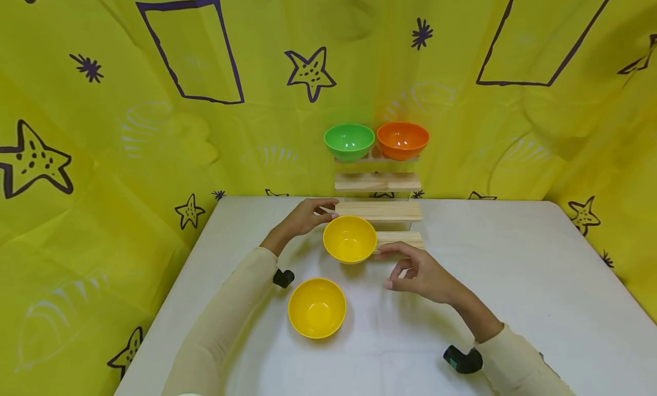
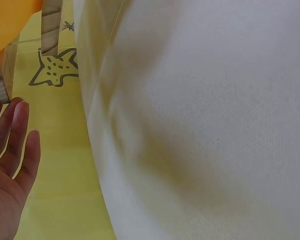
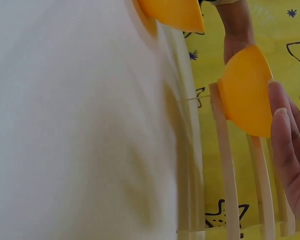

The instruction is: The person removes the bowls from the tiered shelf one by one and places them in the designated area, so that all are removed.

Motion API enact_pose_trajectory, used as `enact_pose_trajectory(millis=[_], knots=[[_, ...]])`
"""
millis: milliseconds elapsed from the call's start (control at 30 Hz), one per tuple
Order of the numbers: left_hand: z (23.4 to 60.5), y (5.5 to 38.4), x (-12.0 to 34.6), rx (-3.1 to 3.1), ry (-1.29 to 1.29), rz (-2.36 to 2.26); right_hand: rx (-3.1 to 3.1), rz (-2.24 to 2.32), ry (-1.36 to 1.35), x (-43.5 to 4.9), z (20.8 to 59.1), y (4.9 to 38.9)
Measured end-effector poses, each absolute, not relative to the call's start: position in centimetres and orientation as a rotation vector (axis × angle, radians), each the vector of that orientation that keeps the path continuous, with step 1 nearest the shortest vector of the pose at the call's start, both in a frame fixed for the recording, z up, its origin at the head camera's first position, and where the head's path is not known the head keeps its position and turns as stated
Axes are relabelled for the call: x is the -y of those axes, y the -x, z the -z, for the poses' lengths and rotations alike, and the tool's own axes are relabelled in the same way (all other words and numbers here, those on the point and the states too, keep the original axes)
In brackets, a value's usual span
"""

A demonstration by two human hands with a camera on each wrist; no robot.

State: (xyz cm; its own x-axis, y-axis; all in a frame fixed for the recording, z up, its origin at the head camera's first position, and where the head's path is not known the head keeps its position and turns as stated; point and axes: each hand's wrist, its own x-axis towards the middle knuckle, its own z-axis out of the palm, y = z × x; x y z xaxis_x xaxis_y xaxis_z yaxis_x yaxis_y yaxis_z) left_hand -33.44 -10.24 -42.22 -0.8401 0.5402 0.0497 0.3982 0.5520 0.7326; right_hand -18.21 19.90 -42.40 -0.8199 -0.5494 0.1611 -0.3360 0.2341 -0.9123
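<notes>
Head: the white counter (image 1: 513, 282) spreads wide to the right, its back edge at the yellow curtain (image 1: 267, 128). The held-between bowl (image 1: 350, 241), yellow, sits at the wooden rack's (image 1: 378, 211) lowest step; left hand (image 1: 305, 217) and right hand (image 1: 425, 275) flank it, fingers loosely parted, grasping nothing. Another yellow bowl (image 1: 317, 309) stands nearer; green bowl (image 1: 349, 140) and orange bowl (image 1: 402, 139) top the rack. Glossy insides show.

Left wrist: bowl and hand are cut off.

Right wrist: fingertips meet the rim; firm contact is unclear.
</notes>
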Motion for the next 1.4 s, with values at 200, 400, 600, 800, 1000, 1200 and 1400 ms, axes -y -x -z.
enact_pose_trajectory(millis=[200, 400, 600, 800, 1000, 1200, 1400], knots=[[42.4, 33.5, 10.3, -2.608, -0.806, -1.162, -2.347, 1.699, 0.814, -19.7, 42.1, 18.6], [42.3, 33.4, 10.4, -2.604, -0.805, -1.153, -2.426, 1.711, 0.753, -19.3, 42.3, 19.1], [42.1, 33.4, 10.5, -2.618, -0.8, -1.136, -2.508, 1.682, 0.647, -18.8, 42.5, 19.8], [41.8, 33.3, 10.5, -2.614, -0.795, -1.146, -2.54, 1.624, 0.565, -18.0, 42.3, 20.5], [41.7, 33.3, 10.5, -2.619, -0.779, -1.154, -2.544, 1.563, 0.53, -16.9, 42.2, 21.2], [41.9, 33.3, 10.4, -2.615, -0.795, -1.167, -2.579, 1.495, 0.531, -16.2, 42.1, 21.5], [42.3, 33.3, 10.2, -2.618, -0.807, -1.163, -2.585, 1.432, 0.503, -15.7, 42.3, 21.5]])
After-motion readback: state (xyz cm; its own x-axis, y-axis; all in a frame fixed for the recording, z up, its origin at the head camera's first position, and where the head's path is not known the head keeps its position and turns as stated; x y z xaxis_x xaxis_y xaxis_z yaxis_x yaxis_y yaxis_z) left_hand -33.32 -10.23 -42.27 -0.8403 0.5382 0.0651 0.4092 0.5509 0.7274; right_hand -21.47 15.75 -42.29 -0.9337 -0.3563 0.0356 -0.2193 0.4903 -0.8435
